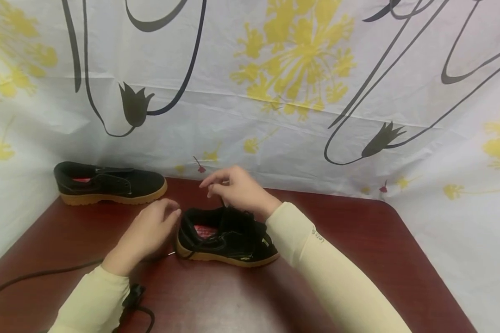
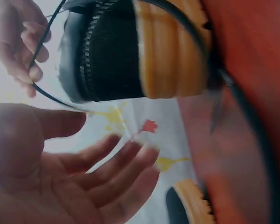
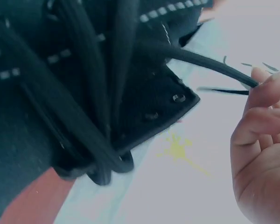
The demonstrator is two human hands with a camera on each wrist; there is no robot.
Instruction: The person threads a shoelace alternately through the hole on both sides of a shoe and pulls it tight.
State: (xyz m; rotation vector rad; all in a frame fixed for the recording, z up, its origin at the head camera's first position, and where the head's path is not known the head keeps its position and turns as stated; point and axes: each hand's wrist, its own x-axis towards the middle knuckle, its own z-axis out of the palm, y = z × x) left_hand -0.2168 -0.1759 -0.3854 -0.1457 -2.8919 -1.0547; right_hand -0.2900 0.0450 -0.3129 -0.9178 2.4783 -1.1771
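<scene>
A black shoe point(image 1: 239, 245) with a tan sole stands on the table, its toe toward the right. Over its tongue and eyelets is my right hand point(image 1: 243, 187), pinching a black shoelace point(image 3: 219, 67) between thumb and forefinger. That lace runs taut from the eyelet flap point(image 3: 170, 102), where several strands cross. Beside the heel, my left hand point(image 1: 150, 229) has relaxed, spread fingers and grips nothing. In the left wrist view the lace passes close to the left thumb point(image 2: 65, 122), and the shoe's heel point(image 2: 114, 53) fills the upper middle.
A second black shoe point(image 1: 116, 185), with no lace showing, stands at the back left of the dark red table point(image 1: 337, 259). A black cable point(image 1: 46, 272) crosses the left side under my left forearm. A white patterned curtain point(image 1: 216, 97) borders the back and sides.
</scene>
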